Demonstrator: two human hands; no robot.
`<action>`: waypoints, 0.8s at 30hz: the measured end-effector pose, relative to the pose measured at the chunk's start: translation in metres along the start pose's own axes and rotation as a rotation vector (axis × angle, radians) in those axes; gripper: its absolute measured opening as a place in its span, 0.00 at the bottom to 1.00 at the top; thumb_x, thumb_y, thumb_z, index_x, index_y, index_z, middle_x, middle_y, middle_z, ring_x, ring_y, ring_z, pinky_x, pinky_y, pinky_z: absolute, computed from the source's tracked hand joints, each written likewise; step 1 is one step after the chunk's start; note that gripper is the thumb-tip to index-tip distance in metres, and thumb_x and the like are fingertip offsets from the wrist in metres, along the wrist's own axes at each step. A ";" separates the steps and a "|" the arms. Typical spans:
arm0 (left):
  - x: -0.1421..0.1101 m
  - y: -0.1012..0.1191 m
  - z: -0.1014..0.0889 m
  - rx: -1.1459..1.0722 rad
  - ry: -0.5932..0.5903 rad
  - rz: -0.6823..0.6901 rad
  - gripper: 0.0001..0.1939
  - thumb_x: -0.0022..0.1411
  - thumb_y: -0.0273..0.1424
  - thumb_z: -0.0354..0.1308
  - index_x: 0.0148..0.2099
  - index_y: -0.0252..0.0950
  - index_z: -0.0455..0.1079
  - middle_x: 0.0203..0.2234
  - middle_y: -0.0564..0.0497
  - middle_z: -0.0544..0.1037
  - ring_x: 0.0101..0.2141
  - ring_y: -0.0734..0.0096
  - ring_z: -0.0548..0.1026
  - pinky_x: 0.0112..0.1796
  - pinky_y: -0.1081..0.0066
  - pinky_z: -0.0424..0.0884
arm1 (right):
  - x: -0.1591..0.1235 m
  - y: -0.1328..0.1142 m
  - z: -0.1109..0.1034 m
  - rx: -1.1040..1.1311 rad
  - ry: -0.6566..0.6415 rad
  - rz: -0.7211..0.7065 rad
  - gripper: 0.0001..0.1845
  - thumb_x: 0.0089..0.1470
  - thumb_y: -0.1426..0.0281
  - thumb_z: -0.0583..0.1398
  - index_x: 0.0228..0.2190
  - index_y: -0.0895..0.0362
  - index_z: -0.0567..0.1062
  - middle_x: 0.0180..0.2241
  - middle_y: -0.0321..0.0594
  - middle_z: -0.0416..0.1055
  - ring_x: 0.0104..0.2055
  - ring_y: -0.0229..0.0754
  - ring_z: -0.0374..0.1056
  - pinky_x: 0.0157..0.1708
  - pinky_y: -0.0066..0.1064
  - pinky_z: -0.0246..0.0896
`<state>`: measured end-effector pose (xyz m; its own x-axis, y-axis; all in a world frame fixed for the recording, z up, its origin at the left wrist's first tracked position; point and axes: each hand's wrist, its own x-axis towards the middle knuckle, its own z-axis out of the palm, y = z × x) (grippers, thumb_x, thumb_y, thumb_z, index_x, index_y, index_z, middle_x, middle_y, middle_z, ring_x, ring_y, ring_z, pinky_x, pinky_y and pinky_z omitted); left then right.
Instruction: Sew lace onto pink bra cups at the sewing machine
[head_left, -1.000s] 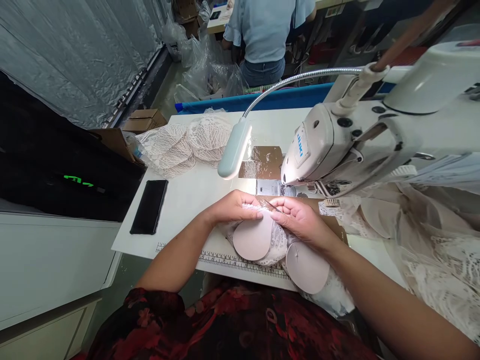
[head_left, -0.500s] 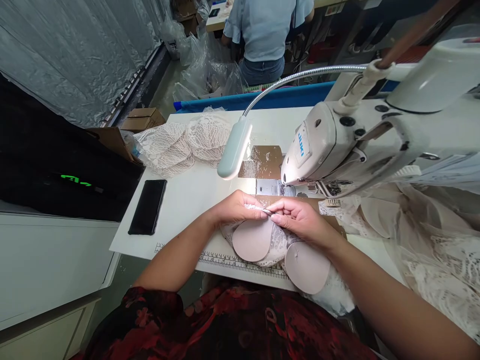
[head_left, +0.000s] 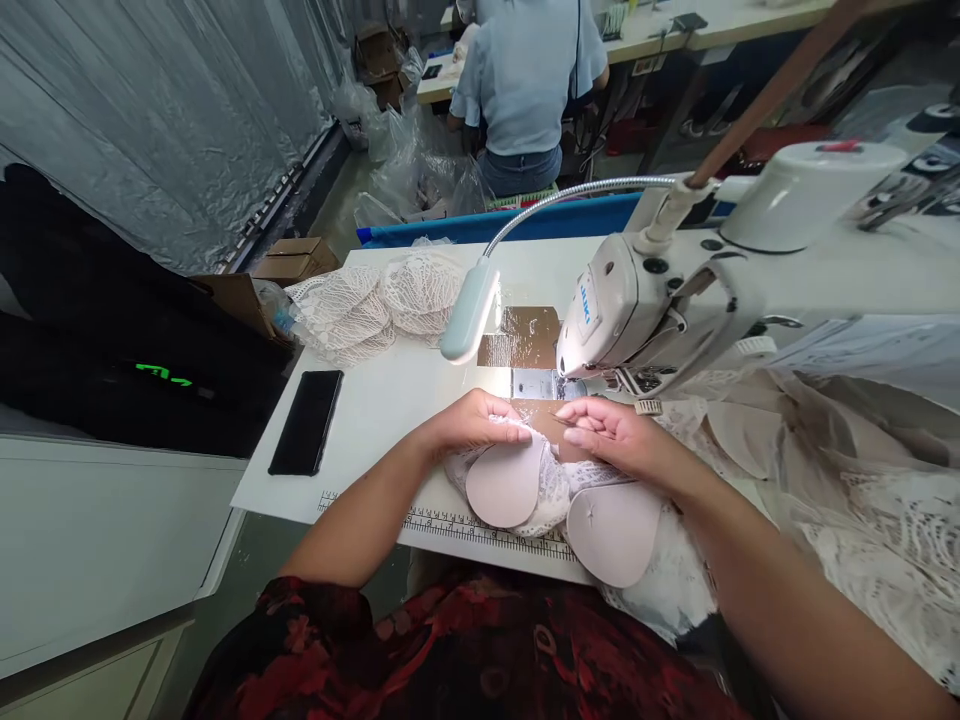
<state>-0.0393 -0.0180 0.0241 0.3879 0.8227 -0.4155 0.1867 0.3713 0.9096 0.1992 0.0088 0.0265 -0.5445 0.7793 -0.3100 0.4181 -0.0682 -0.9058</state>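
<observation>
A worker's left hand (head_left: 484, 420) pinches the upper edge of a pale lace garment (head_left: 553, 492) between thumb and fingers at a sewing station, while the right hand (head_left: 611, 432), just beside it, holds a thin dark tool (head_left: 555, 416) at the fingertips. The garment, with two smooth cups, lies at the near edge of a white table (head_left: 382, 415), over part of a printed ruler scale (head_left: 450, 528). Beyond the hands stands a white JUKI sewing machine (head_left: 611, 300), a gooseneck lamp (head_left: 469, 310) reaching to its left. A black phone (head_left: 306, 422) rests on the table's left side, near stacked lace pieces (head_left: 345, 305); lace and sheer fabric (head_left: 847, 500) lie heaped at right. In the background, a person in a light blue top (head_left: 521, 80) sits facing away at another work surface.
</observation>
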 end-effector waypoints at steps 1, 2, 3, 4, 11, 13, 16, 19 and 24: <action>-0.001 -0.001 0.000 0.002 -0.009 0.009 0.16 0.49 0.39 0.67 0.32 0.30 0.75 0.26 0.50 0.75 0.29 0.72 0.71 0.32 0.72 0.67 | -0.004 -0.001 -0.004 -0.090 0.023 0.016 0.25 0.47 0.52 0.61 0.42 0.54 0.72 0.35 0.39 0.75 0.36 0.45 0.70 0.35 0.32 0.63; -0.001 -0.001 0.000 0.006 -0.022 0.026 0.16 0.49 0.40 0.66 0.33 0.30 0.75 0.27 0.50 0.75 0.29 0.72 0.71 0.32 0.72 0.67 | -0.007 -0.003 -0.008 -0.167 0.037 0.020 0.25 0.48 0.51 0.61 0.43 0.53 0.72 0.37 0.39 0.75 0.38 0.46 0.70 0.36 0.33 0.63; -0.001 -0.002 0.000 0.013 -0.031 0.053 0.16 0.50 0.40 0.66 0.33 0.30 0.75 0.28 0.49 0.75 0.30 0.72 0.71 0.32 0.73 0.67 | -0.010 -0.004 -0.009 -0.225 0.040 0.006 0.25 0.48 0.50 0.60 0.43 0.53 0.72 0.39 0.39 0.75 0.39 0.47 0.70 0.37 0.33 0.63; -0.002 -0.002 0.000 0.018 -0.033 0.088 0.16 0.51 0.40 0.65 0.34 0.30 0.74 0.29 0.49 0.75 0.31 0.72 0.71 0.33 0.73 0.67 | -0.013 -0.005 -0.009 -0.265 0.036 -0.027 0.25 0.49 0.50 0.60 0.43 0.53 0.72 0.39 0.39 0.74 0.39 0.47 0.69 0.37 0.33 0.63; 0.004 -0.009 0.006 0.113 0.137 0.294 0.20 0.57 0.44 0.58 0.25 0.31 0.67 0.20 0.55 0.66 0.25 0.77 0.65 0.28 0.75 0.60 | -0.017 0.002 0.017 -0.287 0.020 -0.133 0.22 0.54 0.51 0.56 0.39 0.56 0.73 0.32 0.39 0.71 0.33 0.43 0.66 0.33 0.34 0.61; 0.007 -0.011 0.007 0.136 0.180 0.341 0.20 0.59 0.43 0.55 0.25 0.31 0.68 0.21 0.54 0.68 0.26 0.76 0.67 0.30 0.75 0.62 | -0.018 0.004 0.025 -0.336 -0.003 -0.154 0.19 0.55 0.53 0.55 0.32 0.56 0.73 0.28 0.36 0.69 0.31 0.41 0.64 0.31 0.32 0.59; 0.010 -0.012 0.006 0.124 0.252 0.382 0.18 0.61 0.42 0.52 0.29 0.31 0.69 0.26 0.50 0.73 0.31 0.73 0.70 0.37 0.73 0.65 | -0.024 -0.001 0.028 -0.438 -0.050 -0.197 0.19 0.57 0.56 0.52 0.24 0.56 0.70 0.23 0.35 0.67 0.28 0.40 0.63 0.30 0.31 0.57; 0.008 -0.013 -0.002 0.097 0.275 0.357 0.22 0.64 0.44 0.45 0.34 0.30 0.69 0.26 0.50 0.73 0.29 0.73 0.71 0.37 0.71 0.66 | -0.038 -0.005 0.018 -0.497 0.036 -0.145 0.19 0.56 0.54 0.53 0.30 0.55 0.73 0.26 0.37 0.70 0.29 0.41 0.64 0.29 0.31 0.58; -0.006 -0.008 -0.011 0.423 0.120 0.243 0.26 0.48 0.48 0.63 0.42 0.34 0.71 0.36 0.49 0.75 0.37 0.66 0.72 0.38 0.71 0.65 | -0.070 0.020 -0.009 -0.707 0.223 0.057 0.28 0.44 0.50 0.62 0.44 0.54 0.73 0.31 0.41 0.75 0.30 0.48 0.69 0.27 0.34 0.62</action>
<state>-0.0534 -0.0209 0.0192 0.3641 0.9166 -0.1653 0.4628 -0.0240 0.8862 0.2526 -0.0414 0.0331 -0.3789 0.8997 -0.2168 0.8504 0.2461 -0.4651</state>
